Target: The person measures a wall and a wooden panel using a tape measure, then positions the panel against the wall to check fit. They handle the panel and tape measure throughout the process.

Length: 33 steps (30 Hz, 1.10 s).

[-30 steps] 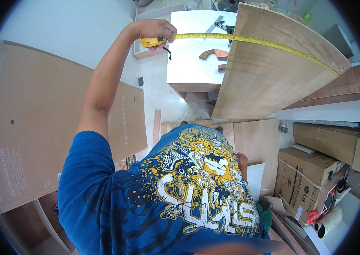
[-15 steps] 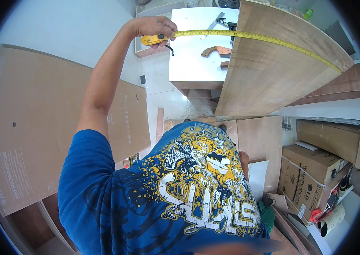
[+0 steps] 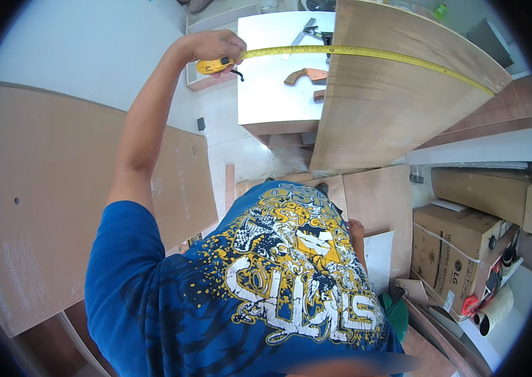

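My left hand is closed around the yellow tape measure case, fingers curled over its top, a short black strap dangling just below it. From the case the yellow tape blade runs out to my right, stretched taut across the upper part of a large wooden board (plywood by the grain, pale brown) and reaching its far right edge. The board lies tilted over a white surface, where a brown wooden handle rests just beside it. I cannot see my right hand. Cardboard boxes sit well below, right.
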### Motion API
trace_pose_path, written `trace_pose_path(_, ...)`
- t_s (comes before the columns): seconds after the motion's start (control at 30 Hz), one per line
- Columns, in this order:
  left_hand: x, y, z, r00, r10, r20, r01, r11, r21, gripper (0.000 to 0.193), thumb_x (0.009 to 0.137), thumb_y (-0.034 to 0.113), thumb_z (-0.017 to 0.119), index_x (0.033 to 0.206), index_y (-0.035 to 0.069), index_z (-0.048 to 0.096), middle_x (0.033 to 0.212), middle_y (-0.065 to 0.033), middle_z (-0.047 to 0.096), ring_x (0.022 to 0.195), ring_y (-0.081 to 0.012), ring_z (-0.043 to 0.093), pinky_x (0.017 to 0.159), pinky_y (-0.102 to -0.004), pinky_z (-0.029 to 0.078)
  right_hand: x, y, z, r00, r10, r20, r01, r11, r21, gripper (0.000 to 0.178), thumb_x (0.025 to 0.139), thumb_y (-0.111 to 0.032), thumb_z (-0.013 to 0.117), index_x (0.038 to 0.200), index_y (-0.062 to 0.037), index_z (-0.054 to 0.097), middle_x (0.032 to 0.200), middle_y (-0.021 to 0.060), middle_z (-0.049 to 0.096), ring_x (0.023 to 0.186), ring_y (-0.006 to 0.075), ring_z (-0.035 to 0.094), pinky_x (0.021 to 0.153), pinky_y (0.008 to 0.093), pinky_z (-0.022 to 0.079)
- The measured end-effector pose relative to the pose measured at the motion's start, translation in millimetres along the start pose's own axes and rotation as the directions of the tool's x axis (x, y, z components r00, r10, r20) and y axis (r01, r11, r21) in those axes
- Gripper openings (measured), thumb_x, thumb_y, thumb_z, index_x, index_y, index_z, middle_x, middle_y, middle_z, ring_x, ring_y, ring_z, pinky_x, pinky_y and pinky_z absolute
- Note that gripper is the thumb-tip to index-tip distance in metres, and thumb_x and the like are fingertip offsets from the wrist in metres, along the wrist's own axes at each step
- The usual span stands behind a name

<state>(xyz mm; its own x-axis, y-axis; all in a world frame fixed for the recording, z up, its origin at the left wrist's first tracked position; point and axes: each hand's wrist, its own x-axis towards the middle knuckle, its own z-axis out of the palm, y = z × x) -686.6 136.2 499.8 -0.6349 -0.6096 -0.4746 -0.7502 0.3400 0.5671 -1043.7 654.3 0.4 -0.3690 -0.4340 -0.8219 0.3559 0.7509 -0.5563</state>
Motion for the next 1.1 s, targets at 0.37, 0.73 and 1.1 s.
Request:
trace_pose_path(0.37,-1.6,3.8,1.8,0.996,-0.058,-0.063,0.058,0.998,-0.005,0.032,0.077,0.023,0.055,0.091,-0.003,0.067,0.079,-0.0131,0.064,0.057,-0.0163,0.063,0.052,-0.0295,0.054,9.5,1.2,4.4,0.998,0.050,-0.042,-0.045,0.993,0.107,0.021,0.092,-0.016,0.052,0.109,-0.0066,0.058,0.089,0.0100,0.067,0.067,0.0194,0.063,0.050,0.0312,0.047)
trace_pose_path(0.73,3.2,-7.8,-4.1,0.961,0.278,-0.012,-0.266,0.930,0.254,0.032,0.090,0.026,0.050,0.070,0.002,0.054,0.067,-0.0108,0.056,0.068,-0.0198,0.054,0.068,-0.0376,0.044,7.1,10.8,10.3,0.999,0.032,-0.009,-0.029,0.982,0.186,0.016,0.090,-0.018,0.055,0.102,-0.0083,0.060,0.081,0.0077,0.066,0.060,0.0182,0.061,0.047,0.0318,0.045)
trace_pose_path(1.1,-10.1,21.0,15.4,0.991,0.009,-0.137,-0.003,0.999,0.047,0.024,0.081,0.020,0.050,0.072,0.000,0.058,0.060,-0.0092,0.058,0.060,-0.0183,0.058,0.060,-0.0332,0.046,13.9,-9.6,8.1,0.998,0.024,-0.059,-0.018,0.994,0.104,0.020,0.087,-0.019,0.060,0.102,-0.0073,0.060,0.084,0.0092,0.067,0.064,0.0214,0.063,0.056,0.0367,0.050)
